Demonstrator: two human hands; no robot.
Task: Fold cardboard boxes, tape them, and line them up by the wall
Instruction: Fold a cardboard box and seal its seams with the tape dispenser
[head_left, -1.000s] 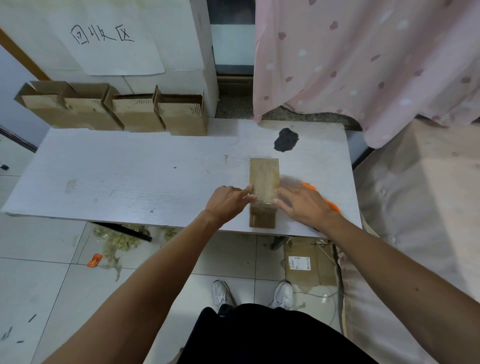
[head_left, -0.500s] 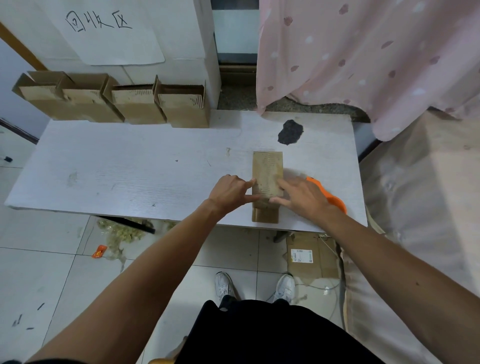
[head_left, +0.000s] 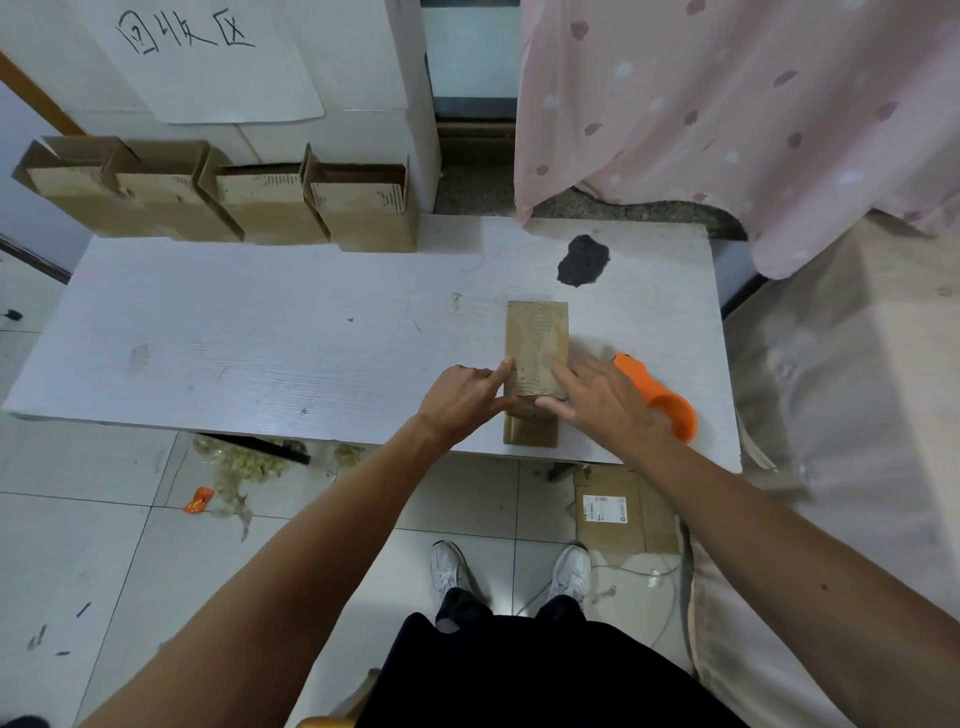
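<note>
A narrow folded cardboard box lies flat near the front right of the white table, its near end close to the table's edge. My left hand touches the box's left edge with its forefinger and thumb. From the right, my right hand presses on the box's near part with straight fingers. An orange tape dispenser lies on the table just behind my right hand. Several folded boxes stand in a row against the wall at the back left.
A dark stain marks the table behind the box. A pink curtain hangs at the back right, and a covered surface borders the table on the right. Flat cardboard and scraps lie on the tiled floor below.
Both hands stay on the box and have shifted only slightly along its near part. The box has not visibly moved.
</note>
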